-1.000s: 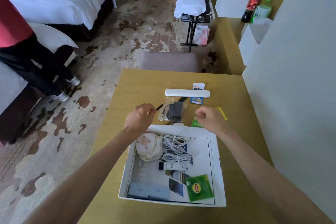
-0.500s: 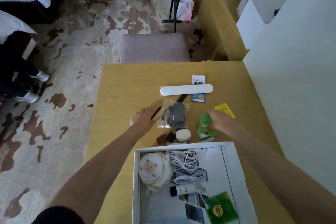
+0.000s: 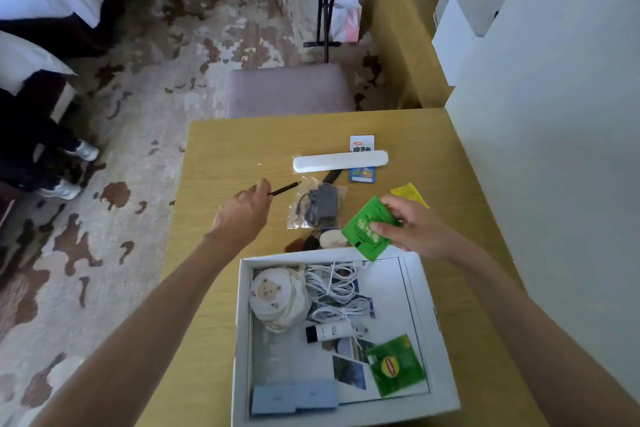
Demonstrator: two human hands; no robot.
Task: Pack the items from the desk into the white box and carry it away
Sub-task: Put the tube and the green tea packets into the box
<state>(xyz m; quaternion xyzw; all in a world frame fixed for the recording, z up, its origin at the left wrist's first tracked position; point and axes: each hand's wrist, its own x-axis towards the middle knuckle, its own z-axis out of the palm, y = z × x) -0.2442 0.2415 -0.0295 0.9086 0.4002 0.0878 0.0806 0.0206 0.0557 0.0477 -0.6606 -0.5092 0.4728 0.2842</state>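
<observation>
Wooden desk (image 3: 221, 149); two green packets (image 3: 370, 227), one boxed (image 3: 396, 364)

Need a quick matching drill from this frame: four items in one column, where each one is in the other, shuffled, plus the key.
Items
1. green packet
2. black pen
3. white cable
4. long white case

Places
A. inside the white box
B. lying on the desk, far side
C. held in the left hand
D. held in the right hand, above the box's far edge

Pairs: 1-D, 2-C, 3-A, 4-B
</observation>
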